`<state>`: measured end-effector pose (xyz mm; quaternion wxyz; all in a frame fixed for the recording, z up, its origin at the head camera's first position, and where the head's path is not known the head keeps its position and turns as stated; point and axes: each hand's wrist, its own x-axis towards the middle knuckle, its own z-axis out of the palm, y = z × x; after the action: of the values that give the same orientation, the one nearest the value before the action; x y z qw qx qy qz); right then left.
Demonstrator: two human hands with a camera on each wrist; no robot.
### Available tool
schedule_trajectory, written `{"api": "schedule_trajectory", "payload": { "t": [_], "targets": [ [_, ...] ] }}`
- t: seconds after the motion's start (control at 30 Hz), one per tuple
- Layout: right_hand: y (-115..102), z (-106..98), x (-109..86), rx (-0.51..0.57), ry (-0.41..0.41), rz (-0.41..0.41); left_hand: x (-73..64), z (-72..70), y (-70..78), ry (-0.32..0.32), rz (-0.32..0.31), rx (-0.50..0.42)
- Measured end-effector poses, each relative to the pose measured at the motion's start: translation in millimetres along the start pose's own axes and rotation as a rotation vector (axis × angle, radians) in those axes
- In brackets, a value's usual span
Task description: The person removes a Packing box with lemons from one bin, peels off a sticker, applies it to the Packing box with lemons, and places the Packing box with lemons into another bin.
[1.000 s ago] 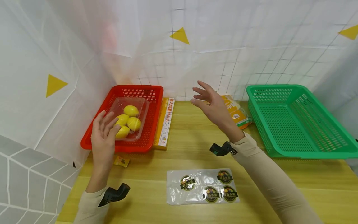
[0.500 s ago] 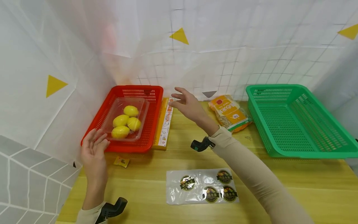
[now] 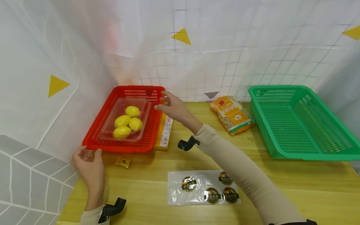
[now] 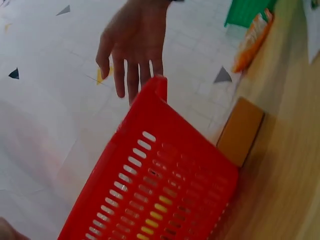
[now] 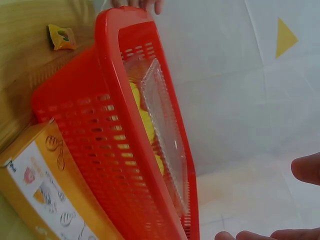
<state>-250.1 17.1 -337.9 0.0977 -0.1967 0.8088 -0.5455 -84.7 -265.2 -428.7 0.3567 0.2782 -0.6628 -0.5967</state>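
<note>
A red plastic basket (image 3: 146, 147) holds a clear lidded box (image 3: 142, 104) with several lemons (image 3: 122, 132) inside. My left hand (image 3: 90, 170) is at the basket's near left corner, fingers bent loosely and thumb apart, with nothing in its grasp. My right hand (image 3: 178, 111) hovers by the far right part of the rim, thumb and fingers spread and overlapping the rim's edge in the head view. In the left wrist view the right hand (image 4: 137, 42) shows its palm with fingers extended behind the rim. Fingertips of the right hand (image 5: 307, 169) show at the right wrist view's edge.
A yellow pasta box (image 3: 164, 132) stands against the basket's right side. A small yellow packet (image 3: 122, 162) lies before the basket. A clear sticker sheet (image 3: 199, 195) lies at the front, an orange food bag (image 3: 232, 114) at the back, a green basket (image 3: 261, 137) on the right.
My right hand has moved left from above the orange bag to the red basket's right rim. My left hand has drawn back from over the lemons to the basket's near left corner.
</note>
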Motion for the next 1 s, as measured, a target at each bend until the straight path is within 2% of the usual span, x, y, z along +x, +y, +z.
{"api": "schedule_trajectory", "payload": {
  "t": [0.1, 0.17, 0.23, 0.3, 0.47, 0.67, 0.8, 1.0],
  "targets": [
    [-3, 7, 6.4, -0.039, -0.011, -0.003, 3.3, 2.3, -3.6, -0.048, -0.149, -0.267],
    [-5, 12, 11.3, -0.057, -0.020, -0.006, 4.2, 3.3, -5.6, -0.073, -0.224, -0.429],
    [-7, 18, 16.3, -0.075, -0.032, -0.001, 4.6, 3.1, -7.7, -0.090, -0.279, -0.561],
    [-9, 24, 21.5, -0.086, -0.044, 0.006, 4.2, 1.9, -9.7, -0.103, -0.301, -0.635],
    [-15, 41, 31.9, -0.125, -0.041, 0.049, 3.8, -0.5, -14.3, -0.121, -0.318, -0.692],
    [-18, 59, 42.2, -0.201, -0.031, 0.086, 6.0, 0.2, -16.1, -0.111, -0.325, -0.712],
    [-16, 67, 47.4, -0.136, -0.025, 0.093, 5.4, 0.9, -15.1, -0.116, -0.316, -0.698],
    [-19, 83, 54.2, -0.003, 0.004, 0.178, 4.0, -1.2, -13.0, -0.114, -0.288, -0.673]
  ]
}}
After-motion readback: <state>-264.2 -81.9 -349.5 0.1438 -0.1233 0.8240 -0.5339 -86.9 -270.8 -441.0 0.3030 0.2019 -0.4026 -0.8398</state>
